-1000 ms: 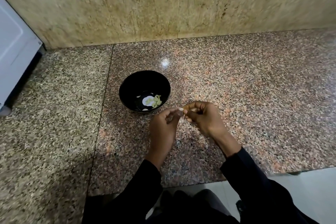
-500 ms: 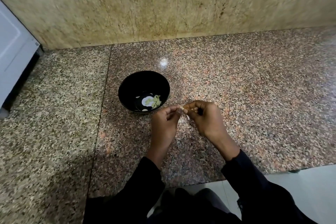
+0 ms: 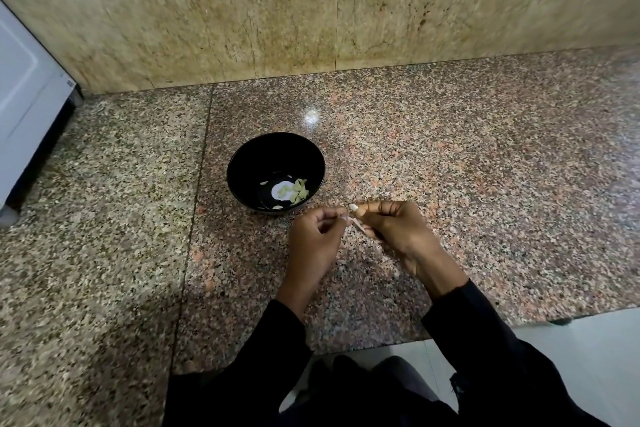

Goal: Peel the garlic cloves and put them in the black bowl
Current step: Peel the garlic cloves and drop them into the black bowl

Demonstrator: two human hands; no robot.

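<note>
While the bowl (image 3: 276, 173) sits on the counter (image 3: 485, 184) a little above the middle of the view, both hands meet just at its 5 o'clock, over the stone and clear of the rim. The right hand (image 3: 398, 229) curls its fingers and pinches a pale clove (image 3: 353, 207) between thumb and forefinger, the tip of the clove poking out toward 9 o'clock. The left hand (image 3: 317, 239) is curled too, its fingertips pressed together on a thin strip of skin (image 3: 356, 225) that runs from the clove down toward 5 o'clock. The two hands almost touch at the fingertips. Inside the bowl, several pale greenish cloves (image 3: 297, 191) lie on the bottom, gathered toward its 4 o'clock side, with a bright white reflection beside them. Dark sleeves (image 3: 485, 340) cover both forearms and come in from 6 o'clock. A beige stone wall (image 3: 311, 10) stands along the counter at 12 o'clock, and a white appliance (image 3: 24, 87) rests at 9 o'clock, by the left edge of the view. White floor (image 3: 588, 357) shows past the counter's near edge at 4 o'clock.
</note>
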